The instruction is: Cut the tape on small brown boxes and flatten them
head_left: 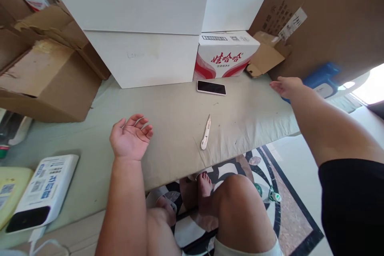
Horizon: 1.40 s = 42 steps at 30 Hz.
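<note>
My left hand [131, 138] rests palm up over the left part of the cloth-covered table [168, 128], its fingers loosely curled and apart, with nothing in it. At the right, my right hand [286, 86] reaches across in front of a blue bottle [322, 78]; its fingers point left and look empty. Whether it touches the bottle I cannot tell. Between the two hands lies a white utility knife [206, 133], its tip pointing away from me. Farther back is a smartphone [211, 87] with a dark screen, beside a red and white carton [226, 58].
Tall white boxes [156, 58] stand along the back. Brown cardboard boxes [69, 84] crowd the left, and a large one [336, 20] leans at the right. Near left are a white device with a cable [45, 192] and a yellow container [12, 192]. A bottle [267, 194] lies on the floor.
</note>
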{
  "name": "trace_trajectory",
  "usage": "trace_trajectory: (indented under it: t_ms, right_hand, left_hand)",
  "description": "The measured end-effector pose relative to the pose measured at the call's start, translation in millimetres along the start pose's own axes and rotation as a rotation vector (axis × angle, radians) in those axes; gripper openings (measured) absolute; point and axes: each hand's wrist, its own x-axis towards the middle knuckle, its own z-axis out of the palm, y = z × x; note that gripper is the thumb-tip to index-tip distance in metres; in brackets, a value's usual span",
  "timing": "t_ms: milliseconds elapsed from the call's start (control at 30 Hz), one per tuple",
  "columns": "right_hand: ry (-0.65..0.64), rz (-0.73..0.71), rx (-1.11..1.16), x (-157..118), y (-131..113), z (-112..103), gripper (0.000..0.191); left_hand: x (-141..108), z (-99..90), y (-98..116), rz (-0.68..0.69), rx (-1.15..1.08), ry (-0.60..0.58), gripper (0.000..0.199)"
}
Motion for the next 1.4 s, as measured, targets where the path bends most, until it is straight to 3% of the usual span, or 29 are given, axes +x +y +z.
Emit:
trace_trajectory:
  t_ms: [100,167,267,400,500,567,800,867,967,1033,1133,1233,1333,1400]
  right_hand:
    - [-0.091,0.291,-0.103,-14,18,35,0.035]
    - [-0.150,0.406,-0.155,-37,27,54,0.026]
    - [-0.235,0.461,-0.200,-71,29,75,0.009]
    - [-0.354,0.400,-0.254,-105,5,102,0.013]
    - [-0.466,0.277,-0.312,-128,-23,139,0.013]
    - [-0.559,0.159,-0.341,-145,-40,176,0.011]
    - [-0.907,-0.315,-0.305,-242,-95,345,0.019]
    - [-1.025,-0.633,-0.320,-277,-118,386,0.028]
    - [-1.116,-0.882,-0.384,-323,-153,432,0.039]
    - [-1.159,-0.912,-0.459,-344,-171,455,0.039]
    - [-1.172,-0.905,-0.535,-357,-182,480,0.040]
    - [-1.202,-0.949,-0.454,-354,-174,489,0.044]
    - [-1.172,-0.879,-0.203,-341,-153,462,0.038]
    - [-1.058,-0.727,-0.035,-332,-137,418,0.027]
  left_hand:
    - [1,-6.4,7,0.017,-0.036,-0.008,0.030]
    - [2,-9.3,10,0.026,-0.068,-0.014,0.030]
    - [1,-12.9,13,0.026,-0.106,-0.038,0.029]
    - [-3,-22.5,18,0.024,-0.115,-0.103,0.026]
    - [-8,-32.6,25,0.068,-0.143,-0.107,0.024]
    - [-11,-38.1,29,0.107,-0.170,-0.084,0.018]
    - [-14,-49.4,34,0.234,-0.182,-0.042,0.025]
    - [-13,-52.7,35,0.265,-0.181,-0.028,0.026]
    - [-8,-57.1,39,0.321,-0.202,0.056,0.027]
    - [-4,-59.2,42,0.348,-0.226,0.138,0.026]
    - [0,-61.9,44,0.381,-0.240,0.221,0.025]
    - [0,-66.4,47,0.420,-0.227,0.283,0.023]
    - [-2,-73.5,50,0.445,-0.240,0.394,0.018]
    - [-3,-77.8,52,0.526,-0.263,0.504,0.014]
